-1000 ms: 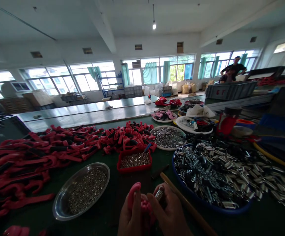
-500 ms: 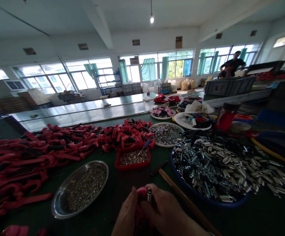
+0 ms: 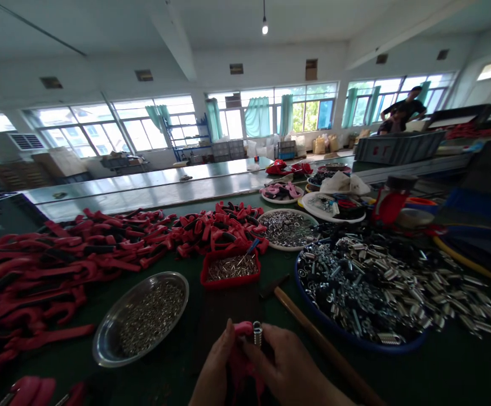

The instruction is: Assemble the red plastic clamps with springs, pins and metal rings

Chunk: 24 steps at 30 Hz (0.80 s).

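Low in the middle, my left hand [image 3: 213, 365] is closed around a red plastic handle [image 3: 242, 369] with a curved pink-red top end. My right hand [image 3: 291, 361] grips a shiny coil spring [image 3: 257, 334] upright beside that end, its thumb reaching across the handle. The lower part of the handle is dark and partly covered by my hands. Just beyond my hands stands a red tray [image 3: 232, 283] of small metal pins. To the right lies a hammer [image 3: 308, 324] with a wooden shaft.
A steel bowl [image 3: 101, 349] of small metal pieces stands left, near a heap of red handles [image 3: 101, 242]. On the right a blue tray [image 3: 355, 338] overflows with springs and bolts. Behind are a round tray [image 3: 290, 248] of rings and a grey crate [image 3: 397, 149], with a person [image 3: 403, 113] beyond.
My right hand's fingers have shifted slightly, so more of the spring and of the handle's curved end shows. The view has moved a little.
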Tool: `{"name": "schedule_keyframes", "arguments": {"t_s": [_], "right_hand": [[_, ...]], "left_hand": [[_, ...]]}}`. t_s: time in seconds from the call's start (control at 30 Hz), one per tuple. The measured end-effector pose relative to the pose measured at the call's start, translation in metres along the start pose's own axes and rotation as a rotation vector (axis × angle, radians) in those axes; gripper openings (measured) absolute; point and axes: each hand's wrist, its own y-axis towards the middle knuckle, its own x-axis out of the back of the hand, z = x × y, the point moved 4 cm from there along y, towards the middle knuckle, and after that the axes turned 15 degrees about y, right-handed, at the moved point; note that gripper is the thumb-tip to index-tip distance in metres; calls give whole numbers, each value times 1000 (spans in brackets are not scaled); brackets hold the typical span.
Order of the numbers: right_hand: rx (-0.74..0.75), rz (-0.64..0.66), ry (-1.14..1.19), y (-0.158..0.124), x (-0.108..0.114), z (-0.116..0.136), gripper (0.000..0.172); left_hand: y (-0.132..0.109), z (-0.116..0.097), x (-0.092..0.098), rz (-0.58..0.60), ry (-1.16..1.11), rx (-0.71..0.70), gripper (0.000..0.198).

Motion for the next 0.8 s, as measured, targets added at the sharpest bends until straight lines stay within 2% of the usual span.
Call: {"name": "schedule_keyframes", "arguments": {"t_s": [0.1,0.23,0.33,0.4,0.5,0.67,0.8], "right_hand": [[-6,115,-155,-2,-4,3,33],[-37,152,-133,-2,-3,4,30],[-92,141,-36,-4,-4,0,30],[-79,99,-67,-6,-5,-5,32],[-11,82,-152,-11,-12,-9,36],[1,-79,-8,-14,-12,-8,38],[66,-78,-116,-13,-14,-10,38]], "left_hand": [[-2,1,3,-101,79,-67,45],[-7,-3,-1,-128,215,-205,45],[-11,-8,-3,-174,309,-257,47],[-13,-12,-4,-202,347,-287,46],[-15,-19,-8,-168,386,-331,42],[-13,-22,-8,-185,307,-194,47],[-8,-25,-6,-43,369,-187,45]]}}
